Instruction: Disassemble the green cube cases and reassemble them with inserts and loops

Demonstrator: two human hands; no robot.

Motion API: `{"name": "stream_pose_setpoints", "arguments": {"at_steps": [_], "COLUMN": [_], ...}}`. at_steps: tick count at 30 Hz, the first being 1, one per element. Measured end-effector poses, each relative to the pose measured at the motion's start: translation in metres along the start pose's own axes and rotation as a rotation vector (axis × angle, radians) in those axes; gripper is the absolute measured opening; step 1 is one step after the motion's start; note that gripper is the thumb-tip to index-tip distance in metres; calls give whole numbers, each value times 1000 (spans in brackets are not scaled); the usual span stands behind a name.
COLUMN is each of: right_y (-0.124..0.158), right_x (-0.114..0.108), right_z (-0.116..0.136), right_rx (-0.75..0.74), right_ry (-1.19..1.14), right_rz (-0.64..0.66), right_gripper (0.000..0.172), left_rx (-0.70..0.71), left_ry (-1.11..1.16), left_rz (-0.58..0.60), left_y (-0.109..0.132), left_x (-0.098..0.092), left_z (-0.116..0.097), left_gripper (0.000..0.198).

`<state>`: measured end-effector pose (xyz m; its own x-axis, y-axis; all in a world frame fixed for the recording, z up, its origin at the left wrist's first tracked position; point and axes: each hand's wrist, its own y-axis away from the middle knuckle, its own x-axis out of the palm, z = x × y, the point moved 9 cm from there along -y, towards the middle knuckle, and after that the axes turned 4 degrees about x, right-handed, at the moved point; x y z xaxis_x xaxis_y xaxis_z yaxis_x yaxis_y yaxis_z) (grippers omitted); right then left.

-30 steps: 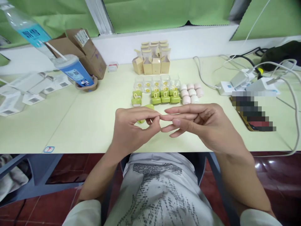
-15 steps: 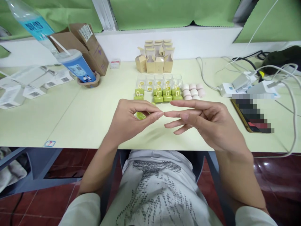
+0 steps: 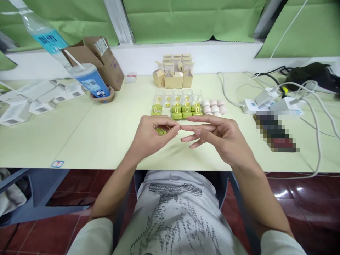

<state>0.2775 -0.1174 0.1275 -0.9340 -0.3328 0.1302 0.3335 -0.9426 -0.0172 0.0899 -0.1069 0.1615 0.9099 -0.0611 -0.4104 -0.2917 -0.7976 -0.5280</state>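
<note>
My left hand (image 3: 151, 138) is closed in a pinch, thumb and forefinger tips together; whatever lies between them is too small to make out. A green piece (image 3: 160, 131) shows through the gap under its fingers; I cannot tell whether the hand holds it or it lies behind. My right hand (image 3: 220, 136) has its fingers stretched and apart, one fingertip meeting the left pinch. Beyond the hands stand several small green cases (image 3: 182, 112) with pale loops on top. Clear plastic cups (image 3: 168, 97) with yellow marks are lined up behind them, and pale pink rounded pieces (image 3: 214, 106) sit to their right.
Open small cardboard boxes (image 3: 177, 79) stand by the wall. On the left are white boxes (image 3: 41, 106), a blue drink cup (image 3: 92, 81), a bottle (image 3: 50, 40) and a brown carton (image 3: 113, 67). A phone (image 3: 276, 132), white chargers (image 3: 265, 101) and looping cables lie on the right.
The view has tilted up slightly, so the table things sit a little lower in it. My hands stay fingertip to fingertip, with the right one shifted slightly left in the picture.
</note>
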Motion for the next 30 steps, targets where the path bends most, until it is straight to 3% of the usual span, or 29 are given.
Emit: {"name": "stream_pose_setpoints", "arguments": {"at_steps": [3,5,9,11,13,16,20,23,27,30], "right_y": [-2,-1,9,12,8,-6,-27,-37,-39,-37], "right_x": [-1,4,27,24,5,-44,-95,-106,-110,-118], "right_z": [0,1,5,10,14,13,0,-13,-21,-21], "right_rx": [-15,-19,-7,-32,-68,-88,13,115,137,126], "right_ry": [9,17,112,190,296,551,1184,1474,1554,1558], "right_rz": [-4,39,199,173,52,-196,-446,-477,-506,-556], "right_gripper": [38,37,57,57,47,39,34,40,47,45], "left_rx": [7,6,-60,-98,-125,-143,-97,-61,-61,-58], "left_ry": [1,-13,-106,-148,-166,-165,-196,-275,-400,-384], "left_rz": [22,-29,-145,-139,-148,-191,-117,15,95,113], "left_y": [-1,-1,-1,-2,-3,-3,-7,-9,-9,-8], "left_x": [4,1,-12,-19,-30,-49,-60,-57,-57,-57], "left_z": [2,5,21,29,35,38,34,30,33,40], "left_gripper": [15,15,14,15,17,18,18,31,46,22]}}
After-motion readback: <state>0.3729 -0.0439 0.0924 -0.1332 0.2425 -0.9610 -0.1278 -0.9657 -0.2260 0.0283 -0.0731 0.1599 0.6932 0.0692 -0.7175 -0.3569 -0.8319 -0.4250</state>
